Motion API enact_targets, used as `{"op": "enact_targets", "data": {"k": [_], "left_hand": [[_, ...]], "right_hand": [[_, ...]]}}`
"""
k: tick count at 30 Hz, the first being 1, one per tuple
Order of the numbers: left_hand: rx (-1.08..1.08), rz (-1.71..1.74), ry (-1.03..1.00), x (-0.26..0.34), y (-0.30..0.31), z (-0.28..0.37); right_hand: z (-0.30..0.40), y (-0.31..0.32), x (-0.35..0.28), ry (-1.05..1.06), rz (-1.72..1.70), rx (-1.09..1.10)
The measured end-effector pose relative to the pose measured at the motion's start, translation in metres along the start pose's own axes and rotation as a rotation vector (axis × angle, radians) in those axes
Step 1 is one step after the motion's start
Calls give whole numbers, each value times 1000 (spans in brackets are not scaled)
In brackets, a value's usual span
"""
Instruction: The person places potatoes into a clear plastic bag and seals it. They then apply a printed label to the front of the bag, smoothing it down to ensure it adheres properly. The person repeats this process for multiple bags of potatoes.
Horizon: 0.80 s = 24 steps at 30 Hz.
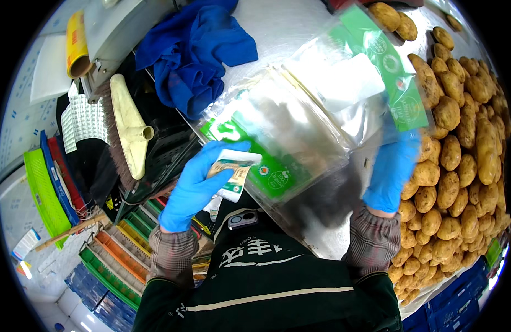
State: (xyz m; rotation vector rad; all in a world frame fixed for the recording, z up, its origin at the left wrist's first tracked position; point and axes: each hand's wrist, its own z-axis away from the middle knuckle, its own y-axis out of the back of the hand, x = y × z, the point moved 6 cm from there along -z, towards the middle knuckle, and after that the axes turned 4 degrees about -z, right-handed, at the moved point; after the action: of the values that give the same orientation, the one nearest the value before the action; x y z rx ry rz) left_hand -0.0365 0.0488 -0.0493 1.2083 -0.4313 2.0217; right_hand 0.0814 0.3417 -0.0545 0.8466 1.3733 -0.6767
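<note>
My left hand (pixel 201 182), in a blue glove, grips a small stack of printed labels (pixel 234 170) over the near edge of a pile of clear plastic bags (pixel 276 133). The bags have a green printed band and lie flat on the metal table. My right hand (pixel 392 166), also gloved in blue, is blurred by motion. Its fingers are partly hidden at the near end of another clear bag with a green band (pixel 388 70), which it appears to hold. A white patch (pixel 355 81) shows on that bag.
A large heap of potatoes (pixel 450 153) lies along the right. A crumpled blue cloth (pixel 197 50) rests at the table's far left. Further left are a cream broom head (pixel 128 124), a yellow roll (pixel 77 45) and stacked coloured crates (pixel 114 257). The metal table (pixel 272 25) extends ahead.
</note>
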Motion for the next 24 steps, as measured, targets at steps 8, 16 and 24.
{"op": "enact_targets", "data": {"k": [8,16,24], "left_hand": [[162,-225,-46,-7,-55,-91],[110,-441,180,0,-16,-34],[231,34,152,0,56,62]], "right_hand": [[50,-33,4,137,-36,-208],[77,-86,34,315,290,-590],[86,-87,41,345,351,-681]]}}
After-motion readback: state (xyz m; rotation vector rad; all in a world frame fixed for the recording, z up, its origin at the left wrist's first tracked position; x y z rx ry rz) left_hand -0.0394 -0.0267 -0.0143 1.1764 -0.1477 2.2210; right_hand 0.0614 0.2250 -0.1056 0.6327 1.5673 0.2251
